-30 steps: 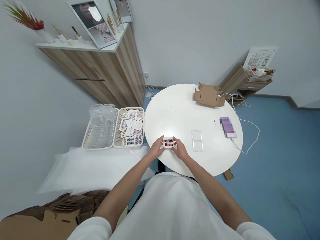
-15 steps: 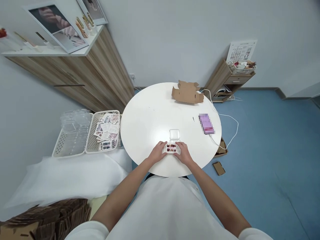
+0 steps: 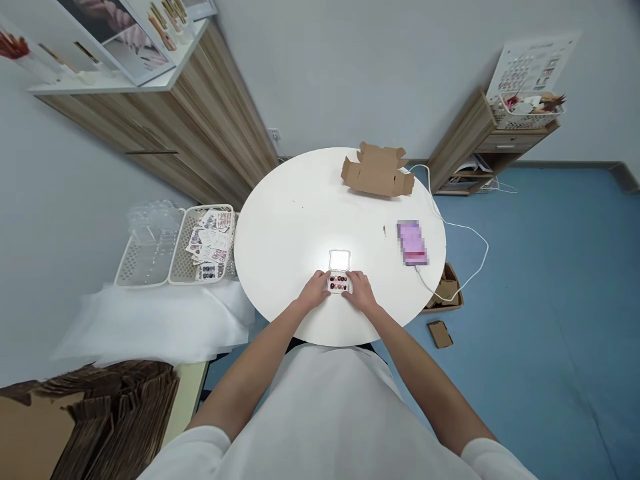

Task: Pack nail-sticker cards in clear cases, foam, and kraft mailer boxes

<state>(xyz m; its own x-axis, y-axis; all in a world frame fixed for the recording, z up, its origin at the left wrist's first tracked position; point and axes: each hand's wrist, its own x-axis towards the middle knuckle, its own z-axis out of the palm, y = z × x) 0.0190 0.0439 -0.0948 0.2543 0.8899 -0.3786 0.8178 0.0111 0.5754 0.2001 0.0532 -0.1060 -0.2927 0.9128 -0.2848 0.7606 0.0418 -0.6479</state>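
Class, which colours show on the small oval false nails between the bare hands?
The false nails are dark red and pale pink, clearest in the head view.

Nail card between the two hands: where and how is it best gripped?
I'd grip the nail card by its left and right edges, the left hand coming from the left, the right hand from the right. Two rows of nails spread across its upward face, leaving the edges as the likely finger hold.
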